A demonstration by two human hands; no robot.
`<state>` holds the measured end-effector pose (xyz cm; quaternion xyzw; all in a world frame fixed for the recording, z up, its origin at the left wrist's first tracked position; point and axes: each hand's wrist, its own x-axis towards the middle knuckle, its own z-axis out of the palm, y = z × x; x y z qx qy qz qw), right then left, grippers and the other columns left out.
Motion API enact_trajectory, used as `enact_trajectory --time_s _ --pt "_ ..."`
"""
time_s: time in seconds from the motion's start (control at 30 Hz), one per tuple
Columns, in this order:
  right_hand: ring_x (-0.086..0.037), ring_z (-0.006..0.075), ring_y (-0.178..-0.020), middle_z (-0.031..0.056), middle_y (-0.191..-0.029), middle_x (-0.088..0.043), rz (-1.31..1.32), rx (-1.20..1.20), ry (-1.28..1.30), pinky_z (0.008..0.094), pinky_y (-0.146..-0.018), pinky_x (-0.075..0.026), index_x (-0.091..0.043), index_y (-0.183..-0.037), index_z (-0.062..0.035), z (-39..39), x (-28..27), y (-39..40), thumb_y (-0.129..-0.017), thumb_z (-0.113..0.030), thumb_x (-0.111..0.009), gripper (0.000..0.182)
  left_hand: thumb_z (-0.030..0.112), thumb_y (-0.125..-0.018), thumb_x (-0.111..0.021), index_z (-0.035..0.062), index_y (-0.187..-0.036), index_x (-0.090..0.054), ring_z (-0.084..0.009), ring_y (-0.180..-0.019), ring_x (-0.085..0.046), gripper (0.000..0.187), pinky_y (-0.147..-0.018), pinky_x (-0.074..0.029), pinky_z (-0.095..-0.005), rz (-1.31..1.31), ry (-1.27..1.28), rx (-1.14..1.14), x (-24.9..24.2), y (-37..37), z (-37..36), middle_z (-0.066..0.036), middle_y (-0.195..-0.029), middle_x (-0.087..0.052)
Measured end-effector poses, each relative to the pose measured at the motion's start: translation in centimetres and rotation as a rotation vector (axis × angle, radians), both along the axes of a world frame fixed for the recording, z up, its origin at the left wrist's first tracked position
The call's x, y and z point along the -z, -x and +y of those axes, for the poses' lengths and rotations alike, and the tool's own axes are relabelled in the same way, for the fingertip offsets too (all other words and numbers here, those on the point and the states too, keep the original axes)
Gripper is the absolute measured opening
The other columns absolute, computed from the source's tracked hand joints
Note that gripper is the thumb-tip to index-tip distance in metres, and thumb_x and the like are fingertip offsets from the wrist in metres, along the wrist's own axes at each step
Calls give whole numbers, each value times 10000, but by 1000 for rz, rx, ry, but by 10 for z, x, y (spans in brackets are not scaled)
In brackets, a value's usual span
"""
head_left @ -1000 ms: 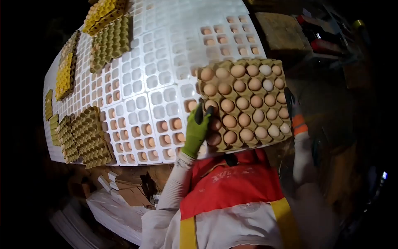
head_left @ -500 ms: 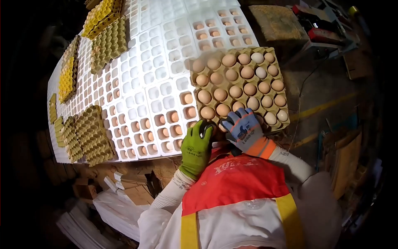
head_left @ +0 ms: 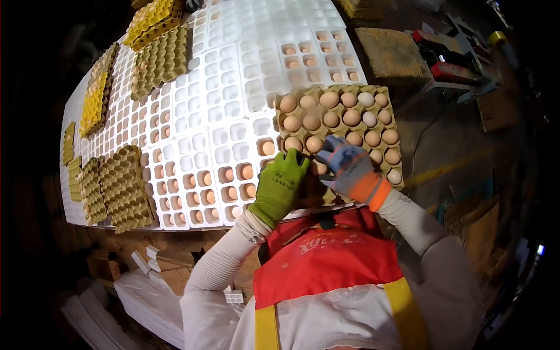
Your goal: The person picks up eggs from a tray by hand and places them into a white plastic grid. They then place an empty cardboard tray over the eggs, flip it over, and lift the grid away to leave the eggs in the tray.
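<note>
Hands (head_left: 280, 185) (head_left: 349, 170) over egg tray (head_left: 361, 128), long axis crosswise

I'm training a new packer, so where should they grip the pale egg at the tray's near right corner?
I'd take the pale egg from above, fingertips spread lightly around its exposed top. That smooth dome stands clear, while the tray cups its lower part, so coming in low from the side looks harder.
</note>
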<state>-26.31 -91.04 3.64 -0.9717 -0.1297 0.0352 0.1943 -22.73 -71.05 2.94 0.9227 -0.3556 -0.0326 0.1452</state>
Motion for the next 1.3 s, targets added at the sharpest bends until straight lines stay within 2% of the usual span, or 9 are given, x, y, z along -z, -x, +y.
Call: enact_trajectory --time_s 0.2,0.3,0.43,0.57,0.7,0.9,0.97,1.1,1.3 --pt "-657 158 -943 53 -1241 -590 647 366 -1682 285 -690 -580 -401 -1430 -81 -50 -24 6 -889 -139 -711 627 85 -829 -669 126 -1184 -609 -172 -837 -617 362 -645 -506 -298 155 407 -5 15 -4 27 -40 -1040 -658" --pt "-639 267 -1052 82 -1237 -584 -129 30 -526 413 -743 -575 -632 -1259 -182 -36 0 -25 -816 -141 -754 462 140 -922 -611 102 -1247 -583 -128 -867 -617 329 -612 -482 -248 881 1080 -542 14 8 35 -33 -1093 -656" --pt "-618 276 -1085 62 -1256 -567 87 -3 565 348 -836 -541 -692 -1180 -239 16 -11 -50 -748 -295 -808 451 151 -948 -572 85 -1362 -568 -108 -924 -632 419 -660 -473 -197 1040 1106 -529 11 -13 44 -38 -1238 -599" --pt "-607 222 -1043 79 -1283 -573 -368 28 -58 368 -729 -529 -705 -1147 -189 -21 21 -28 -761 -288 -822 416 102 -807 -700 134 -1110 -701 -222 -945 -635 305 -706 -535 -318 -84 270 -105 1 -43 12 -65 -1160 -596" --pt "-532 106 -681 31 -908 -611 174 324 -870 263 -533 -422 -668 -1175 -88 -22 -1 -22 -872 -247 -744 350 155 -853 -615 164 -911 -688 -267 -825 -606 94 -686 -550 -417 -324 -127 -180 27 -42 -26 -81 -1037 -566" --pt "-543 90 -524 48 -764 -643 548 438 -1421 234 -442 -402 -609 -1214 -17 -3 -17 -12 -971 -282 -634 361 252 -941 -629 83 -1133 -710 -165 -827 -635 269 -626 -493 -307 419 623 -184 9 -62 49 -60 -1003 -640" --pt "-569 94 -554 56 -793 -648 632 400 -1309 232 -446 -418 -607 -1210 -9 13 -26 -19 -979 -314 -616 383 284 -985 -614 82 -1275 -656 -84 -761 -590 356 -584 -434 -227 1179 1107 -514 13 -49 96 -5 -929 -659" --pt "-655 137 -698 35 -872 -674 766 255 -982 282 -534 -508 -669 -1170 -87 83 -35 -54 -873 -267 -768 361 246 -950 -681 89 -1288 -648 -43 -871 -590 374 -681 -462 -218 1083 1035 -1014 39 -14 165 26 -1027 -667" --pt "-660 285 -1008 101 -1199 -593 59 49 62 409 -761 -542 -642 -1218 -202 218 67 -108 -815 -355 -750 445 202 -878 -683 188 -1247 -652 -317 -988 -618 371 -775 -525 -409 59 87 -782 64 -57 204 -112 -1142 -592"
